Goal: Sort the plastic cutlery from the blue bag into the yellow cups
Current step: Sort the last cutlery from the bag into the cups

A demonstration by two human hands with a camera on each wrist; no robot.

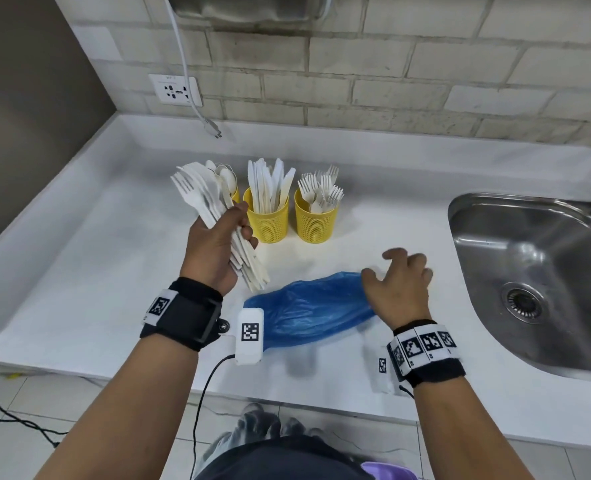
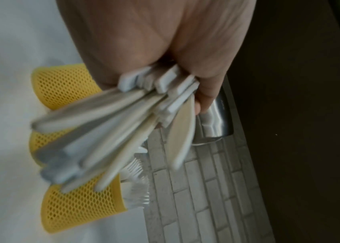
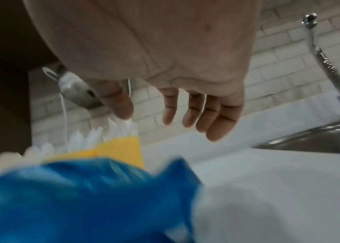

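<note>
My left hand (image 1: pixel 218 240) grips a thick bundle of white plastic cutlery (image 1: pixel 214 209), fork heads fanned up and to the left, handles (image 2: pixel 123 131) sticking out below the fist. Three yellow mesh cups stand at the back of the counter: the left one (image 1: pixel 235 195) mostly hidden behind the bundle and holding spoons, the middle one (image 1: pixel 269 220) with knives, the right one (image 1: pixel 315 220) with forks. The blue bag (image 1: pixel 308 310) lies flat on the counter. My right hand (image 1: pixel 401 275) hovers over the bag's right end, fingers (image 3: pixel 194 113) spread and holding nothing.
A steel sink (image 1: pixel 536 271) is set into the white counter (image 1: pixel 79 254) on the right, with a tap (image 3: pixel 322 57) behind it. A white cable (image 1: pixel 197 109) hangs from the tiled wall by a socket (image 1: pixel 174 90). A dark panel bounds the left side.
</note>
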